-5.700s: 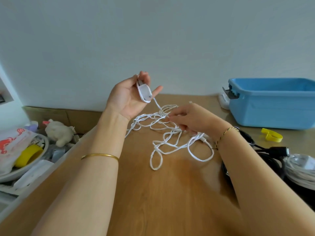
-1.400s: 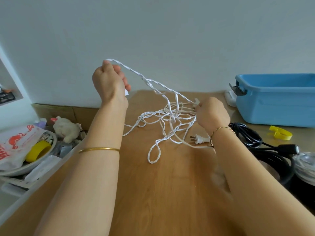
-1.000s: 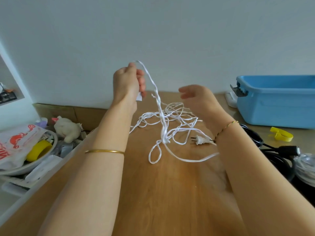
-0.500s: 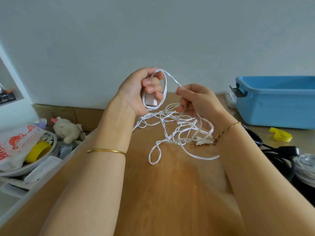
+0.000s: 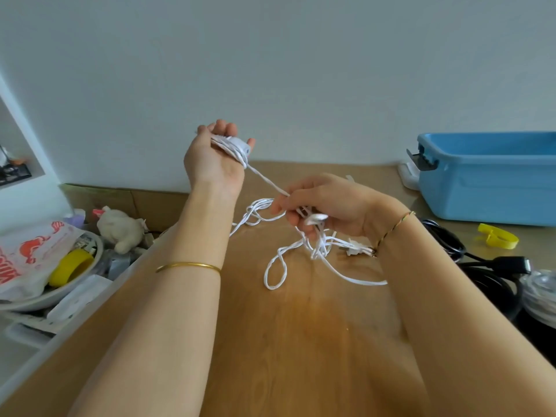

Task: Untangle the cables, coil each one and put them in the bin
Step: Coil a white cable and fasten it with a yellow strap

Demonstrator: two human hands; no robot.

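The left hand (image 5: 216,159) curls around a few turns of white cable (image 5: 319,247), so coiling looks barely begun. The right hand (image 5: 331,206) pinches the strand above the tangle on the table (image 5: 285,341). Black cables (image 5: 499,284) lie uncoiled, and no cable shows in the bin (image 5: 487,188).

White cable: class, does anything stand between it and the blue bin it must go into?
Nothing visible blocks the way. The white cable is held by the left hand and right hand; the blue bin sits open-topped to the right. Only black cables and a yellow strap lie flat before it.
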